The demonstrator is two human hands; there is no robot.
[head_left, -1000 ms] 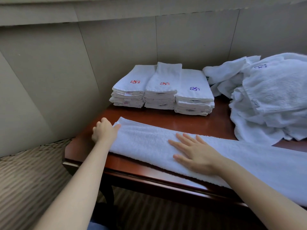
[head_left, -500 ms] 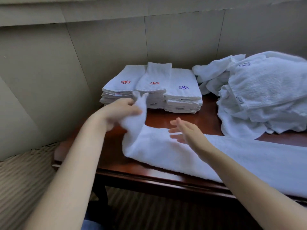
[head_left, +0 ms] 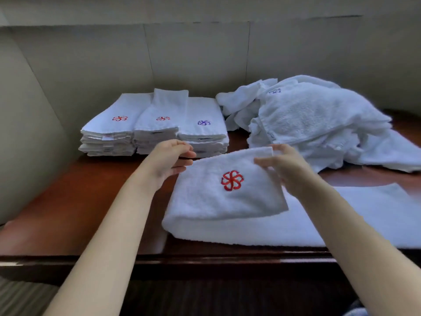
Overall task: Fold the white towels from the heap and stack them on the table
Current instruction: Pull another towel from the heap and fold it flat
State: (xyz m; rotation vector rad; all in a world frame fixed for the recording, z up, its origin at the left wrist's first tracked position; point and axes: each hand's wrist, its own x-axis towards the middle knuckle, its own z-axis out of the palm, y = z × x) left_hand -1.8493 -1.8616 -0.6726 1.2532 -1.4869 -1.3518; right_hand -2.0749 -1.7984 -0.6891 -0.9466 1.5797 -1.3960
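Here I have the towel (head_left: 227, 197) halfway through its fold, and the stack of folded towels (head_left: 155, 126) at the back of the table (head_left: 68, 201) is my reference for everything. The towel lies just in front of that stack, its long body stretched away to the right along the table's near edge. My left hand (head_left: 169, 159) pinches one far corner of the turned-over end, thumb on top and fingers curled beneath; my right hand (head_left: 283, 164) pinches the other far corner the same way. I hold both corners at once so the flap comes over square and its edges line up with the layer below. The red emblem (head_left: 232, 180) faces up on the flap, which I judge deliberate, since the folded towels in the stack all show their emblems on top. The flap is lifted at its far edge, not yet pressed flat. To the right of the stack sits the heap of unfolded towels (head_left: 319, 124), close enough to draw from without reaching across my work. Several remain there, so I reckon the job is well underway but unfinished.
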